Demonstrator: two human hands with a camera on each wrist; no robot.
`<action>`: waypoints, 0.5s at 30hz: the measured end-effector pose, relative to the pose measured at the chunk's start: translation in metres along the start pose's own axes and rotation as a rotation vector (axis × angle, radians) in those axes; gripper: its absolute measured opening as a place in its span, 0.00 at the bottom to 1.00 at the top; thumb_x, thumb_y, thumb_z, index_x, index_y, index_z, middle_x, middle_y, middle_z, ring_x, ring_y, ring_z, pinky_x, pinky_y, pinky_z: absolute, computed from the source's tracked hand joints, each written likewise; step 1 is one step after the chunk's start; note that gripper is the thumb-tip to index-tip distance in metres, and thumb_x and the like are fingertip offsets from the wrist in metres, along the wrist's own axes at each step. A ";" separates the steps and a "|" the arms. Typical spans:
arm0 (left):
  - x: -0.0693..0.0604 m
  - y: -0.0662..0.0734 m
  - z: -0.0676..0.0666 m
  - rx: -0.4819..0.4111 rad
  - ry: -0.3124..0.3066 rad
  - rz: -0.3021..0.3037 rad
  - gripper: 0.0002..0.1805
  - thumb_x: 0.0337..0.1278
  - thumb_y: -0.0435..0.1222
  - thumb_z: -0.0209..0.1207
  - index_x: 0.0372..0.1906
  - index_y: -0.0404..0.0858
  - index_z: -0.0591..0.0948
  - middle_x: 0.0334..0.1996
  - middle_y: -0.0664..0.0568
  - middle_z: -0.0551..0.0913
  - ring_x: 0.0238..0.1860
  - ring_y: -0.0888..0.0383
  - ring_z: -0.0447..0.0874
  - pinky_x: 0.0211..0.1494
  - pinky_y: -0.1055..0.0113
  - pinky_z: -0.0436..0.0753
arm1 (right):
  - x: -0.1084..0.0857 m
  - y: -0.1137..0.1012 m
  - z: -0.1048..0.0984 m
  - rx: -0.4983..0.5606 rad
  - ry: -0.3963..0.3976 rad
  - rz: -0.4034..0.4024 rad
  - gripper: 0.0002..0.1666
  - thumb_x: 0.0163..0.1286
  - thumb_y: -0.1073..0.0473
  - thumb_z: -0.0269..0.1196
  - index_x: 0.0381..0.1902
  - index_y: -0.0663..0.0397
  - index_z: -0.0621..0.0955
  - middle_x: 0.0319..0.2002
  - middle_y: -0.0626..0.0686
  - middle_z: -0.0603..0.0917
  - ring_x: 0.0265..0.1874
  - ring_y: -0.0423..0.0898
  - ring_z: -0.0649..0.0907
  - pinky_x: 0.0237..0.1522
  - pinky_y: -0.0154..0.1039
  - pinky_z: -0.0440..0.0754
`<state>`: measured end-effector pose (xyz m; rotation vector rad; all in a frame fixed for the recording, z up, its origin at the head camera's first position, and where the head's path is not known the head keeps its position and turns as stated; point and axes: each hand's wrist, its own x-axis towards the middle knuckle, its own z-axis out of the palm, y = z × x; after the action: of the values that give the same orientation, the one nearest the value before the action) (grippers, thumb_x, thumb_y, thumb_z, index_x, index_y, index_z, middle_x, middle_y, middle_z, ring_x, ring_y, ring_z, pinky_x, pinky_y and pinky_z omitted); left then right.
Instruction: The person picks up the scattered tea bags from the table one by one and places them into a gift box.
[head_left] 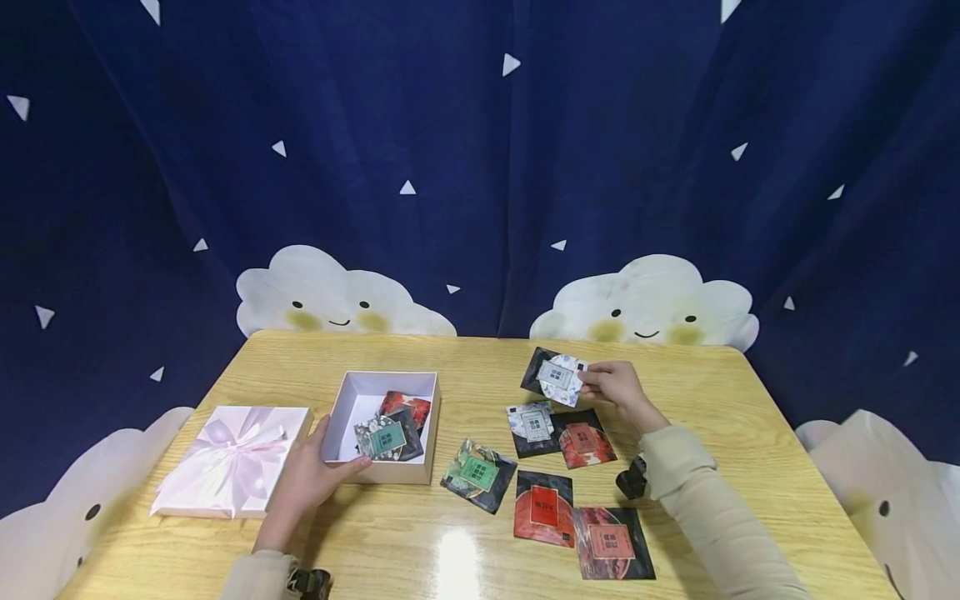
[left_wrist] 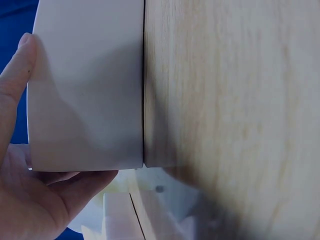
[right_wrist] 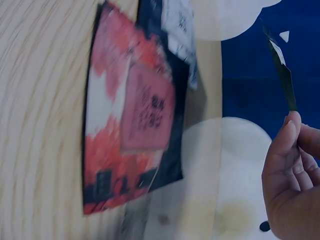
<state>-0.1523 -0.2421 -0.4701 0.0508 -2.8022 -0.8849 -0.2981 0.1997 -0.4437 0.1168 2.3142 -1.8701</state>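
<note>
A white box (head_left: 397, 472) without its lid stands left of the middle of the table. In it lie a red sachet (head_left: 406, 406) and a dark sachet with a green label (head_left: 386, 439). My left hand (head_left: 311, 475) grips the box at its near left corner, thumb at the rim and fingers along the side, as the left wrist view also shows. At the back, my right hand (head_left: 617, 389) pinches a black and white sachet (head_left: 557, 375) by its right edge, raised off the table. Below it lie another white-patterned sachet (head_left: 533, 427) and a red and black sachet (right_wrist: 145, 120).
Left of the box is a pale pink lid (head_left: 232, 462) with a ribbon bow. Nearer the front lie a green-labelled sachet (head_left: 479, 475), a red-labelled sachet (head_left: 544, 508) and a pink-labelled sachet (head_left: 614, 543). A dark blue curtain (head_left: 480, 167) hangs behind the wooden table (head_left: 720, 400).
</note>
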 end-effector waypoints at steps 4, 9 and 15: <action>0.000 0.000 0.000 -0.002 -0.001 0.003 0.57 0.35 0.57 0.68 0.62 0.20 0.58 0.63 0.23 0.51 0.59 0.27 0.58 0.58 0.39 0.63 | -0.001 -0.007 0.009 0.012 -0.009 -0.021 0.23 0.63 0.69 0.57 0.52 0.83 0.68 0.22 0.52 0.80 0.19 0.39 0.82 0.30 0.36 0.83; 0.000 -0.001 0.000 0.006 -0.003 -0.001 0.58 0.34 0.58 0.68 0.62 0.20 0.58 0.63 0.23 0.51 0.59 0.27 0.57 0.57 0.39 0.63 | -0.002 -0.015 0.021 0.051 -0.013 -0.039 0.21 0.62 0.70 0.58 0.49 0.83 0.70 0.21 0.52 0.80 0.17 0.38 0.81 0.27 0.34 0.83; 0.000 0.000 -0.001 0.008 -0.007 -0.003 0.58 0.34 0.58 0.67 0.63 0.20 0.58 0.63 0.22 0.51 0.59 0.27 0.57 0.58 0.39 0.63 | -0.003 -0.023 0.036 0.082 -0.033 -0.045 0.20 0.62 0.71 0.58 0.48 0.83 0.71 0.20 0.51 0.79 0.16 0.37 0.80 0.25 0.31 0.82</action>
<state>-0.1525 -0.2427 -0.4696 0.0530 -2.8132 -0.8765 -0.2960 0.1595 -0.4280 0.0431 2.2370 -1.9739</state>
